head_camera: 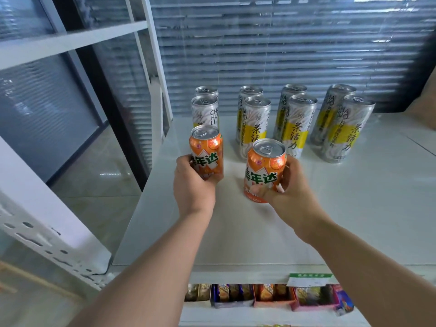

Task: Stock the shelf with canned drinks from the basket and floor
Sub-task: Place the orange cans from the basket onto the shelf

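The left hand (pixel 193 185) is curling its fingers (pixel 215 179) round the base of the left orange can (pixel 207 151), which is rising upright at the hand's 1 o'clock. The right hand (pixel 293 192) is gripping the right orange can (pixel 265 166) at its 10 o'clock, thumb pressing across the front. Both cans are being held low over the shelf (pixel 342 220), with the tall cans (pixel 297 123) standing in pairs at 12 o'clock.

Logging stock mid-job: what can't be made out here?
Head view:
- Rear tall silver-and-yellow cans: labels hidden by the front-row cans.
- Left orange soda can: base covered by the left hand; shelf contact unclear.
- Right orange soda can: lower label partly covered by the right hand.
- Colourful snack boxes below: tops cut off by the white shelf front edge; print too small.
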Motion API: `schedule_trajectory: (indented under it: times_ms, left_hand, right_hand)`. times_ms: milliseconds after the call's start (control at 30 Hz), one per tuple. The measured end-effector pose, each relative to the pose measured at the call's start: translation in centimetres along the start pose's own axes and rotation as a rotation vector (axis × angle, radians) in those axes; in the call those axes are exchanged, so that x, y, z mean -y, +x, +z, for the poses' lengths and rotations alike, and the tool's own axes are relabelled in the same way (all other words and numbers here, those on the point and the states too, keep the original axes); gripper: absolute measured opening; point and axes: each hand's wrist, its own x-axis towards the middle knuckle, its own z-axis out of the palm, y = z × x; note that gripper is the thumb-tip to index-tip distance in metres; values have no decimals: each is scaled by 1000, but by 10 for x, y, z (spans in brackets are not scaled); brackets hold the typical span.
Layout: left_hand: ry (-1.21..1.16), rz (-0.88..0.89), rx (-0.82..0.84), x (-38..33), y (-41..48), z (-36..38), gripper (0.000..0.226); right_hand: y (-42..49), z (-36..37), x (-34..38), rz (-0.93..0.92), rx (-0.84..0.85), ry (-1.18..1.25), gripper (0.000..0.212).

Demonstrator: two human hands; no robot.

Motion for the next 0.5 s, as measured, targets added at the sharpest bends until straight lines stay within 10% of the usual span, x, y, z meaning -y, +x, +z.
schedule_trajectory:
  times_ms: [267, 500]
  left_hand:
    - [34, 23, 21, 0, 5, -1, 59]
    - [55, 57, 22, 1, 5, 1, 60]
  right_hand:
    - [-2, -3, 12, 95, -110, -267, 89]
    - [18, 13, 7, 69, -116, -272, 57]
